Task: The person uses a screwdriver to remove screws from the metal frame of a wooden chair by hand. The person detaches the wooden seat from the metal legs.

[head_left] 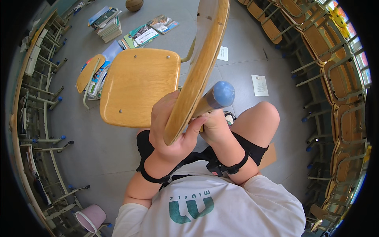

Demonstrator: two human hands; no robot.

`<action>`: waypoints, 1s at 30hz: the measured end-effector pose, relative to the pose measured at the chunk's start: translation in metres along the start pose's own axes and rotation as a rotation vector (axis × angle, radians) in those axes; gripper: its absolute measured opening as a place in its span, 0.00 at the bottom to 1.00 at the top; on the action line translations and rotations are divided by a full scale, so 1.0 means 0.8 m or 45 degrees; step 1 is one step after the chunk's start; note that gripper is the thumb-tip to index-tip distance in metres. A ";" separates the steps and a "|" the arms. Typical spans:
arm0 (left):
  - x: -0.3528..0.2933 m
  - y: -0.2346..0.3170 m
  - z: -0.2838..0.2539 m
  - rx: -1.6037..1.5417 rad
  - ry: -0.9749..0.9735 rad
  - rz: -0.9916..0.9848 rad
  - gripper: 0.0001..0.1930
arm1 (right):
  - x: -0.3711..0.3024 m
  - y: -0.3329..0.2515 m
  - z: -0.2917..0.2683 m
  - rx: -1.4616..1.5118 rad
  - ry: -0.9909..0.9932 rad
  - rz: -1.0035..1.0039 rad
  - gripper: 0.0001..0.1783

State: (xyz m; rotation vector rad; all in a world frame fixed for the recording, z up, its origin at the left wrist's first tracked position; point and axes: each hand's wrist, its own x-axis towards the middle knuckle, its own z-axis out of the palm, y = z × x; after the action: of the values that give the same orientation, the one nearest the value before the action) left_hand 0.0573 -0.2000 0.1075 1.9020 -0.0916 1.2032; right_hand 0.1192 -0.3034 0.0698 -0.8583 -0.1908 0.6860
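Observation:
A wooden chair panel stands nearly edge-on before me, tilted upward. My left hand is closed round its lower end, fingers on the far side and thumb on the near side. Beside it, a tubular chair leg with a blue end cap points up toward me. My right hand is closed just under that leg; its fingertips and what they grip are mostly hidden. Beyond my left hand lies a riveted wooden chair seat. Whether the seat and panel are joined cannot be made out.
Stacked books and loose magazines lie on the grey floor ahead, near a basketball. Paper sheets lie to the right. Chairs line the right side, desks the left. A pink bucket stands lower left.

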 end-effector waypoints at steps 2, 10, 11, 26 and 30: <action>-0.009 -0.002 0.012 -0.129 0.081 -0.068 0.27 | -0.001 -0.005 0.001 -0.048 -0.032 0.023 0.20; -0.007 -0.001 0.006 -0.171 0.017 -0.084 0.22 | -0.008 -0.009 0.005 -0.061 0.037 0.046 0.28; -0.005 -0.001 0.005 -0.168 0.011 -0.062 0.20 | -0.008 -0.009 0.010 -0.051 0.040 0.041 0.29; -0.025 -0.026 -0.024 -0.371 0.025 -0.172 0.29 | -0.009 0.020 -0.019 -0.335 -0.011 -0.202 0.19; -0.019 -0.027 -0.030 -0.285 0.065 -0.141 0.31 | -0.014 0.019 -0.047 0.082 -0.136 -0.042 0.19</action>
State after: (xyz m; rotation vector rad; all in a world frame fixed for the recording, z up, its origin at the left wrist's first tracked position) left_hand 0.0425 -0.1758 0.0862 1.6596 -0.0879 1.1174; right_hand 0.1192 -0.3269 0.0352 -0.7560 -0.2765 0.7041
